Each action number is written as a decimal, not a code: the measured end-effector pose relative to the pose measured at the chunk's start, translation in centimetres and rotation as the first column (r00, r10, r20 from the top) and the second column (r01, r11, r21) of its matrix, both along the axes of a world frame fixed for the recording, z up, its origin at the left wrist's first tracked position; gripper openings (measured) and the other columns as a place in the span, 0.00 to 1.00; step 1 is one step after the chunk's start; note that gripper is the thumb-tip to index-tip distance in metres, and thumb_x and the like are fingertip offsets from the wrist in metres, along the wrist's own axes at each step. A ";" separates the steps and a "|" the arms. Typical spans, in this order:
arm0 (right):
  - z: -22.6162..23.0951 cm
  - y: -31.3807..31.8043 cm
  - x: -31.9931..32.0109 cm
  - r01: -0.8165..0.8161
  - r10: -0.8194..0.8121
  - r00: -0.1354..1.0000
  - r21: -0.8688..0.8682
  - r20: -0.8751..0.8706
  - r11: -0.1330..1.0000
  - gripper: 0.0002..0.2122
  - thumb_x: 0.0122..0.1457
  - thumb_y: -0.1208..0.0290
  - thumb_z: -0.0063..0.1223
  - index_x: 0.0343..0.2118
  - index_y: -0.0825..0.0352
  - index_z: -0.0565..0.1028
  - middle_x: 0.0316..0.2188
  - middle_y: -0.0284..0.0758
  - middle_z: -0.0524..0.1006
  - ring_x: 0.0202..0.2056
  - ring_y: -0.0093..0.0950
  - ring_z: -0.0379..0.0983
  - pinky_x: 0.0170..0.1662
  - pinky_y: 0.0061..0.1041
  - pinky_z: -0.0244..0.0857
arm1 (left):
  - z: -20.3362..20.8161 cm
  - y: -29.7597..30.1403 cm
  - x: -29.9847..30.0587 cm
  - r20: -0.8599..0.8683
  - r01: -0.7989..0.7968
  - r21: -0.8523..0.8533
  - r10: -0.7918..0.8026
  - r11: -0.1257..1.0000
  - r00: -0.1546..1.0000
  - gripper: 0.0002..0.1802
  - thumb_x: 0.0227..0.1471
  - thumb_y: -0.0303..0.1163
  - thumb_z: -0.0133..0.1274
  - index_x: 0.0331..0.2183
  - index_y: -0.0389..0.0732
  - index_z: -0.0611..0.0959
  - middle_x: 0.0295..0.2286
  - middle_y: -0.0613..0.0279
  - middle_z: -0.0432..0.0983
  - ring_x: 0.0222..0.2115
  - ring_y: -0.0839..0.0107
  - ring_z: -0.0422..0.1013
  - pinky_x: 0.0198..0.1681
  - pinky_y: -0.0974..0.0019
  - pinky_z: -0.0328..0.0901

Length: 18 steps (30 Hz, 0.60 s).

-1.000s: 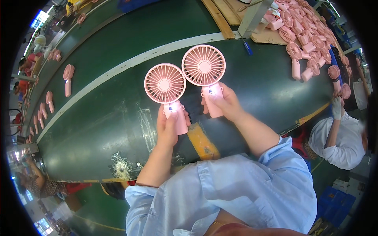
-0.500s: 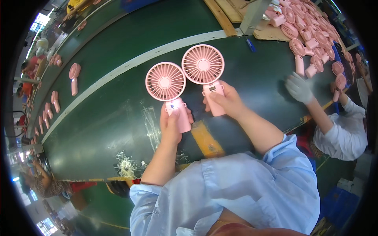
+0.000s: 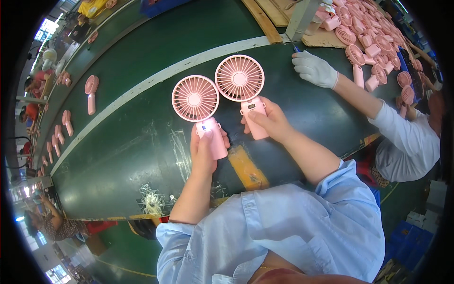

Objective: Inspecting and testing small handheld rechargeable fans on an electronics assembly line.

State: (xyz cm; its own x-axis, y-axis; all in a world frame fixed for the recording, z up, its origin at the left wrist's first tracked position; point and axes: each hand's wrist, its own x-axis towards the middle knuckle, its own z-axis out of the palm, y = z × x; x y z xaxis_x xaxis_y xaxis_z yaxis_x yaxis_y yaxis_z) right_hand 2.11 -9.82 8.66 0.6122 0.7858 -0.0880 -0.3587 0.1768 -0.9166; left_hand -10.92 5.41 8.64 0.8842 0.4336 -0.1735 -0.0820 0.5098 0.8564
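Note:
Two pink handheld fans are held upright side by side above the green table, their round grilles touching or nearly so. My left hand (image 3: 204, 150) is closed round the handle of the left fan (image 3: 195, 98), thumb on the front below a small lit display. The handle of the right fan (image 3: 240, 78) sits in my right hand (image 3: 269, 119), its thumb against the front under a small dark display. Both grilles face me. The fingers behind the handles are partly hidden.
A heap of pink fans (image 3: 369, 38) lies at the far right beside a metal post (image 3: 300, 21). A co-worker's white-gloved hand (image 3: 314, 69) reaches in near a blue-handled tool (image 3: 296, 48). More fans (image 3: 91, 92) stand in a row along the left, beyond a pale strip (image 3: 156, 78).
The co-worker's gloved hand has moved left and away from me, to the blue-handled tool. My hands and both fans have shifted slightly left, still gripped.

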 end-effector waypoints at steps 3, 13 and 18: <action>0.2 0.3 -0.2 0.022 -0.021 1.000 -0.029 0.018 0.999 0.12 0.57 0.70 0.45 0.41 0.69 0.65 0.29 0.37 0.72 0.25 0.24 0.72 0.28 0.22 0.68 | 0.0 0.0 -0.1 0.006 -0.006 0.026 0.006 1.000 1.000 0.16 0.50 0.35 0.42 0.40 0.37 0.65 0.26 0.53 0.69 0.20 0.68 0.68 0.21 0.69 0.65; -0.2 0.5 -0.8 -0.047 0.136 0.923 0.248 -0.359 0.968 0.27 0.60 0.48 0.23 0.43 0.68 0.67 0.30 0.41 0.73 0.24 0.28 0.72 0.29 0.24 0.67 | 0.4 0.0 -1.3 -0.129 -0.023 -0.089 0.012 0.996 0.992 0.28 0.56 0.54 0.27 0.32 0.38 0.69 0.19 0.55 0.69 0.14 0.67 0.67 0.15 0.68 0.62; -0.3 0.7 -2.1 -0.197 0.275 0.930 0.302 -0.244 0.933 0.21 0.55 0.55 0.44 0.44 0.69 0.67 0.35 0.36 0.73 0.37 0.24 0.69 0.42 0.25 0.64 | 0.1 -0.2 -1.6 0.033 0.193 -0.359 -0.194 0.913 0.980 0.36 0.52 0.63 0.21 0.26 0.40 0.70 0.10 0.53 0.66 0.03 0.64 0.60 0.05 0.68 0.56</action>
State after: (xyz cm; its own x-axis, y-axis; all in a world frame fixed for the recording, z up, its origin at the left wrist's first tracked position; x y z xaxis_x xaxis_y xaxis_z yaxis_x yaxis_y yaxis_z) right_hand 0.03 -9.16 8.32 0.3874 0.9219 0.0073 -0.6529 0.2799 -0.7038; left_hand -12.57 5.23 8.78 0.9435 0.1623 -0.2888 0.0519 0.7886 0.6128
